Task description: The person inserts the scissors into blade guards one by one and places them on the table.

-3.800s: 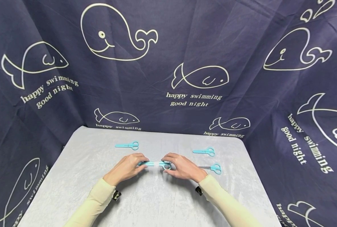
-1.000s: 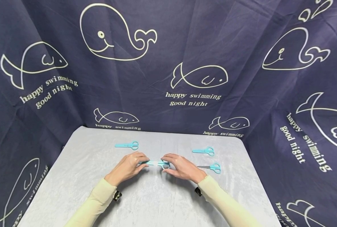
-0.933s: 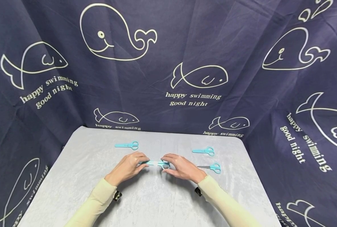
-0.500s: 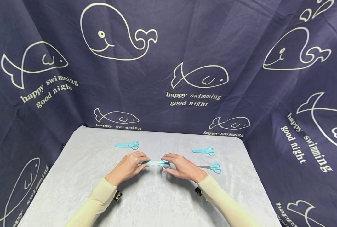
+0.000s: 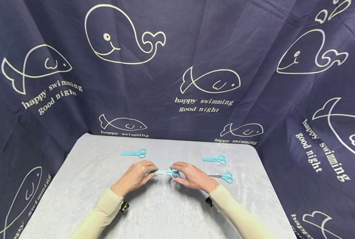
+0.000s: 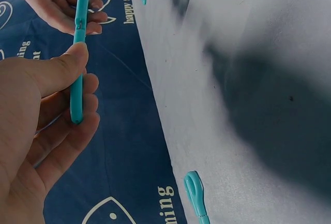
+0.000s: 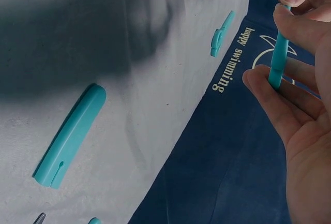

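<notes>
Head view: above the table [image 5: 162, 212], your left hand [image 5: 136, 175] pinches the sheath [image 5: 160, 172], your right hand [image 5: 193, 176] the handles [image 5: 173, 172], of turquoise scissors [image 5: 168, 172].

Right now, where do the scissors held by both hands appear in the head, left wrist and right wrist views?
Head: the scissors are near centre, in the lower half, lying crosswise between the left hand and right hand.
Left wrist: upper left, nearly upright.
Right wrist: upper right, upright with a slight tilt.
Shared landmark: the dark blue cloth printed with "happy swimming", visible in all three.
</notes>
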Tool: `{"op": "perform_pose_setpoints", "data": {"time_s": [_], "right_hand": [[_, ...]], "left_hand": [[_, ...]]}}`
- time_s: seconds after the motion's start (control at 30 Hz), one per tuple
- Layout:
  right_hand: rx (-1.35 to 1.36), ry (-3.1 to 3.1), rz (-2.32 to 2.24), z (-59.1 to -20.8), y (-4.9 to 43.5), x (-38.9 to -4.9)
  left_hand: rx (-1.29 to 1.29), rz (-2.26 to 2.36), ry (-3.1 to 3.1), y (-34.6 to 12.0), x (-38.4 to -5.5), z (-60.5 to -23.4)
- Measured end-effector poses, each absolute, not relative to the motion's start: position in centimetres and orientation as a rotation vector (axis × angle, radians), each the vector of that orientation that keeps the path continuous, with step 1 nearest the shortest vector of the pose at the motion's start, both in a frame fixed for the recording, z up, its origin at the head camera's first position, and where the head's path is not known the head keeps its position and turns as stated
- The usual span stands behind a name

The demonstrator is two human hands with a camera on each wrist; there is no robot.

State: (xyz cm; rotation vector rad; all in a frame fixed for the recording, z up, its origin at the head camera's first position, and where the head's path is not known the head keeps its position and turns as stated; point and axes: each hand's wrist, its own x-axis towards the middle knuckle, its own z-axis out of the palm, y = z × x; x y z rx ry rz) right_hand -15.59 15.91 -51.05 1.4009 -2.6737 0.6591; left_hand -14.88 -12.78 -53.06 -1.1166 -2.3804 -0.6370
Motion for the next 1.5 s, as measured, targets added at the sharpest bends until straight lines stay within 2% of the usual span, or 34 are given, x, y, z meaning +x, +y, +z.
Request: {"op": "perform_pose_setpoints", "data": {"time_s": [1.5], "right_hand": [[1.371, -2.717, 0.637, -51.02, 15.78, -15.40]], "left_hand": [[-1.121, -0.648, -2.354, -12.35, -14.86, -53.37]]}}
